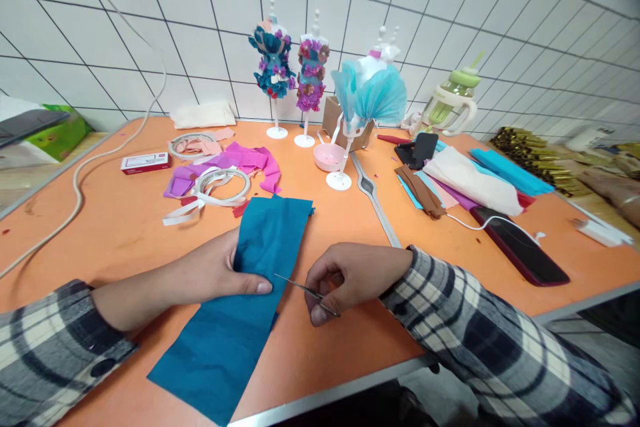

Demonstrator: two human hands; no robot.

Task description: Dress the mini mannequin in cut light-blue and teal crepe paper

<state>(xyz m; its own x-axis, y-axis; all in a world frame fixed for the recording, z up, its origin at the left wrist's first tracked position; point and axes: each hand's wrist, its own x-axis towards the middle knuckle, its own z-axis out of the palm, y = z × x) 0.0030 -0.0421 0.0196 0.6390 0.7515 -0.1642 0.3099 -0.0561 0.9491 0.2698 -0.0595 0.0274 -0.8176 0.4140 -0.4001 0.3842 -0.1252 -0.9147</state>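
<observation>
A long folded strip of teal crepe paper (235, 333) slants over the table, its lower end near the front edge. My left hand (230, 267) grips it near the middle, thumb on top and the fingers hidden beneath. Just right of the strip, my right hand (345, 280) is closed around a slim, pointed metal tool (295, 283). The tool's tip points left and lies over the paper's right edge, close to my left thumb; whether it touches the paper I cannot tell. Most of the tool's rear part is hidden by my fingers.
Decorated mini dress forms (274, 73) stand at the back near a pink bowl (329, 157). Tape rolls (223, 187) and purple paper (245, 157) lie left. Right are a phone (520, 247), folded paper (465, 177) and a green-lidded bottle (450, 103). A cable (80, 193) crosses the left side.
</observation>
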